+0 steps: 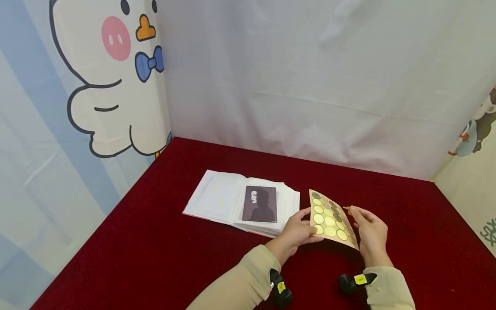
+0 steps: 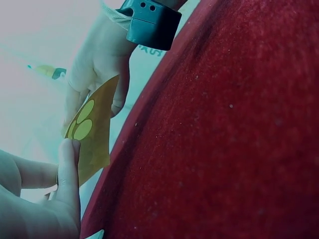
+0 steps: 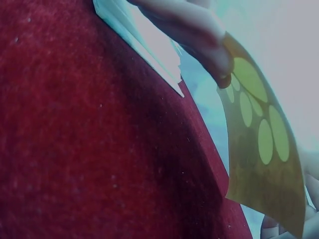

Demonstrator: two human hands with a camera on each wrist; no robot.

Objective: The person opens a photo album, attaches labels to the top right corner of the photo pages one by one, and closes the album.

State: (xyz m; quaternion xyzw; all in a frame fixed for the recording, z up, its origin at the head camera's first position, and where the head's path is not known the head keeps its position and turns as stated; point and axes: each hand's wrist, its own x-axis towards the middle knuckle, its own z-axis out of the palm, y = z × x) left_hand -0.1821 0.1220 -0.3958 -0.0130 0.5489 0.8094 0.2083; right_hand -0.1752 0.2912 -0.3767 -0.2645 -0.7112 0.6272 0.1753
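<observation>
My left hand [image 1: 296,231] grips the lower left edge of a sheet of round gold stickers [image 1: 329,221], its thumb on the front. The sheet is bowed and tilted above the table; some circles are bright gold, others look dark. To the right of the sheet, my right hand [image 1: 371,232] pinches a small gold sticker [image 1: 346,208] between thumb and index finger, apart from the sheet. In the left wrist view, the sheet [image 2: 94,134] hides part of the right hand's fingers. An open photo album [image 1: 217,196] lies just left of the left hand.
A dark portrait photo [image 1: 260,204] lies on the album's right page. Red cloth [image 1: 155,254] covers the table. A white curtain [image 1: 310,86] hangs behind it, and a cartoon-printed curtain [image 1: 104,99] stands at the left. Each wrist wears a black strap camera.
</observation>
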